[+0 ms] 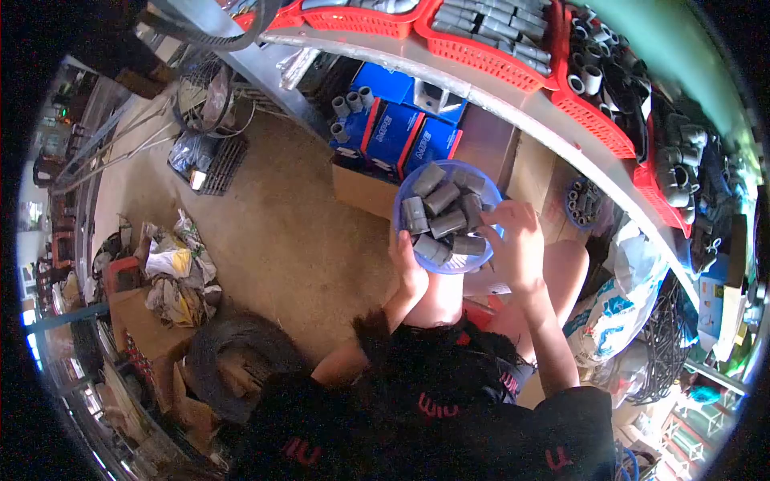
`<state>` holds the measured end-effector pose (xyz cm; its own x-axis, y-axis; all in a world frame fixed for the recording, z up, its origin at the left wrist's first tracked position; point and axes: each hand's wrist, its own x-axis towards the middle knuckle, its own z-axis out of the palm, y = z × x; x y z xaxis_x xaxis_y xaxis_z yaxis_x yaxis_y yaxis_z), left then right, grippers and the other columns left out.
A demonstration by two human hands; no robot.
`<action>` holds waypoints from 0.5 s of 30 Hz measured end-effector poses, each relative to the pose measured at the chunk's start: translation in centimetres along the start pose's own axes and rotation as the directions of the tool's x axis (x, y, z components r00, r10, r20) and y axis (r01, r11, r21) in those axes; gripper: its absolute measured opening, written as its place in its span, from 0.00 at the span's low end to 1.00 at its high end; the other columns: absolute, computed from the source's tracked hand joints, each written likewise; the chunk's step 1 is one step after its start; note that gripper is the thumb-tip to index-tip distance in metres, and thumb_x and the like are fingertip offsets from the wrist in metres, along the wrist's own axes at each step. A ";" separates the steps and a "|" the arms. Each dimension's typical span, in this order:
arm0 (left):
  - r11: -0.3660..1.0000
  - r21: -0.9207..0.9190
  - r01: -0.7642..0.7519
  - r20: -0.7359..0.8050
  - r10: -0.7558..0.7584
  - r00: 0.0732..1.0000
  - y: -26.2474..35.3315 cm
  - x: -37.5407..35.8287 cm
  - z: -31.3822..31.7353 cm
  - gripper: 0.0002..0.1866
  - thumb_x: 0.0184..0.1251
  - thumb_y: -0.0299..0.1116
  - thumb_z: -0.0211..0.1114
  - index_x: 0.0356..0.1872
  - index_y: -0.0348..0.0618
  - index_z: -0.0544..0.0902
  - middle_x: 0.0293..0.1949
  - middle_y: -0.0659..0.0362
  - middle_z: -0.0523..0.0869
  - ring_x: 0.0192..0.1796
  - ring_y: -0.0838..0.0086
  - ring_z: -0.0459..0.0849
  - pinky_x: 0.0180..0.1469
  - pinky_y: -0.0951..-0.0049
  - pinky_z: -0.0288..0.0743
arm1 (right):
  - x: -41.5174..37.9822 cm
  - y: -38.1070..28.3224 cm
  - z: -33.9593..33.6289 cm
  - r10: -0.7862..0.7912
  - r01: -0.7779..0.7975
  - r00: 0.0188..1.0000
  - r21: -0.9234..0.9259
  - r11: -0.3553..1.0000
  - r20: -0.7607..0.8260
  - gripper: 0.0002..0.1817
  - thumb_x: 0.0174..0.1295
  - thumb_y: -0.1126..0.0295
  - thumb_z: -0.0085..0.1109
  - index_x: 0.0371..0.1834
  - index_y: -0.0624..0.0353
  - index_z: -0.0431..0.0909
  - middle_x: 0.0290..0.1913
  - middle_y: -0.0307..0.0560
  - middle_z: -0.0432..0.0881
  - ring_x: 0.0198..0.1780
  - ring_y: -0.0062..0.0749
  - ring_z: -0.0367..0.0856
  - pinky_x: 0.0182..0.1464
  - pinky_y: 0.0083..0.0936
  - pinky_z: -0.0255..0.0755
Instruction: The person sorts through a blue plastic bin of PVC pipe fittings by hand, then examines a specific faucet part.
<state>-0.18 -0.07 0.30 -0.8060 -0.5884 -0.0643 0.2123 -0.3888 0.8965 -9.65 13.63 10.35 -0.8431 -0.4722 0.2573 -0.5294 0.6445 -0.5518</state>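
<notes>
A round blue-purple plastic basket (pixel 399 210) is held in front of me, above my lap. Several grey pipe couplings (pixel 442 198) lie loosely inside it at different angles. My left hand (pixel 411 268) grips the basket's lower left side, its thumb up along the wall. Over the right rim, my right hand (pixel 517 244) reaches in with bent fingers, the tips beside the couplings at that edge. Whatever those fingertips pinch is hidden by the hand.
Above, a shelf carries red baskets (pixel 481 53) of grey pipe fittings. Blue boxes (pixel 391 135) on a cardboard carton (pixel 365 188) stand just behind the basket. A smaller basket of fittings (pixel 583 202) and a white sack (pixel 613 317) are at right. A black coil (pixel 241 361) lies lower left.
</notes>
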 end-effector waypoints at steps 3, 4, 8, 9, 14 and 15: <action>0.992 0.065 -0.105 -0.042 0.108 0.993 -0.1 0.4 0.2 0.32 0.72 0.50 0.42 0.66 0.32 0.59 0.63 0.48 0.66 0.64 0.63 0.65 0.66 0.64 0.57 | 0.0 0.0 0.4 -0.081 0.079 0.996 -0.070 0.994 -0.030 0.05 0.44 0.74 0.66 0.24 0.57 0.80 0.32 0.41 0.77 0.39 0.37 0.75 0.44 0.33 0.70; 0.996 -0.015 -0.092 -0.036 0.091 0.995 0.3 0.5 0.7 0.32 0.72 0.51 0.42 0.65 0.32 0.61 0.62 0.49 0.67 0.63 0.64 0.66 0.65 0.64 0.58 | 0.0 0.2 0.7 -0.132 0.127 0.990 -0.080 0.989 -0.054 0.04 0.44 0.74 0.66 0.24 0.57 0.80 0.32 0.40 0.77 0.38 0.36 0.75 0.43 0.32 0.70; 0.999 -0.053 -0.002 -0.048 0.000 0.999 -0.6 0.2 -0.5 0.32 0.72 0.51 0.42 0.64 0.32 0.62 0.61 0.49 0.68 0.63 0.64 0.67 0.65 0.65 0.58 | -0.1 0.4 1.8 -0.315 0.299 0.946 -0.168 0.940 -0.078 0.04 0.45 0.74 0.66 0.23 0.56 0.80 0.30 0.38 0.75 0.34 0.33 0.74 0.39 0.30 0.68; 0.999 -0.042 -0.002 -0.054 0.000 0.999 -0.8 0.1 -0.6 0.32 0.72 0.51 0.42 0.64 0.32 0.62 0.61 0.49 0.68 0.62 0.64 0.67 0.65 0.65 0.58 | -0.2 0.4 2.2 -0.337 0.321 0.939 -0.180 0.930 -0.069 0.04 0.45 0.74 0.66 0.23 0.56 0.79 0.29 0.37 0.75 0.34 0.33 0.74 0.38 0.30 0.68; 0.993 -0.121 -0.007 -0.070 -0.001 0.998 -1.9 0.3 -0.7 0.32 0.72 0.52 0.41 0.64 0.32 0.62 0.61 0.48 0.68 0.63 0.64 0.67 0.65 0.65 0.59 | 0.7 -0.8 0.0 -0.071 0.075 0.989 -0.033 0.997 0.128 0.07 0.42 0.71 0.68 0.27 0.56 0.84 0.34 0.41 0.79 0.41 0.36 0.77 0.48 0.32 0.70; 0.991 -0.135 0.010 -0.038 -0.015 0.999 -2.0 0.3 -0.8 0.34 0.71 0.54 0.41 0.66 0.34 0.59 0.63 0.48 0.66 0.64 0.63 0.66 0.66 0.63 0.57 | 1.3 -0.9 -0.9 -0.005 -0.002 0.969 0.029 1.000 0.246 0.10 0.43 0.69 0.69 0.31 0.57 0.83 0.37 0.44 0.80 0.46 0.40 0.78 0.54 0.35 0.68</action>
<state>-0.41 -0.08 -1.86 -0.7874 -0.6091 -0.0942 0.2772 -0.4865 0.8285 -10.38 12.96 11.90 -0.7914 -0.6086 0.0573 -0.5243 0.6276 -0.5755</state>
